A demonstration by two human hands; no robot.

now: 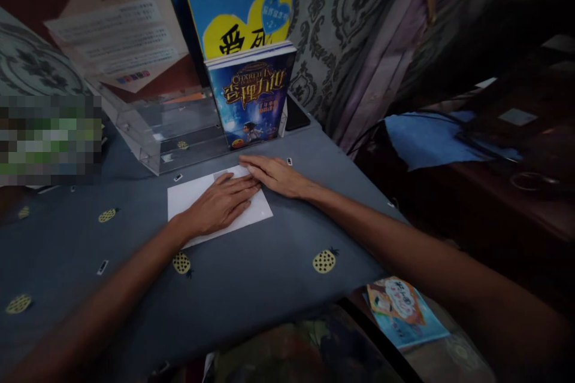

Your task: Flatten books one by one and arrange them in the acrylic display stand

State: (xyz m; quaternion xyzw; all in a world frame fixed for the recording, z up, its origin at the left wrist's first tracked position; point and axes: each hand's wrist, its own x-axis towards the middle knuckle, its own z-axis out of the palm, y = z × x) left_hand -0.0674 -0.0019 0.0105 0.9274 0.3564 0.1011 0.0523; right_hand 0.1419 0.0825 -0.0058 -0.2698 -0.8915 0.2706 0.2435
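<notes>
A white sheet of paper (186, 194) lies on the grey tablecloth (251, 275) printed with pineapples. My left hand (222, 203) rests flat across the paper, fingers stretched out toward its far right corner. Over that corner reaches my right hand (274, 175), its fingers extended and pointing left, close to or touching the left fingertips. Part of the paper is covered by both hands. Just beyond them a dark blue book (254, 102) stands in a clear acrylic rack (141, 143).
Behind the dark blue book stand a blue and yellow book (242, 12) and another blue book. A dark flat object (296, 116) lies right of the rack. Below the table's near edge is a picture book (406, 311). Blue cloth (426, 137) hangs at right.
</notes>
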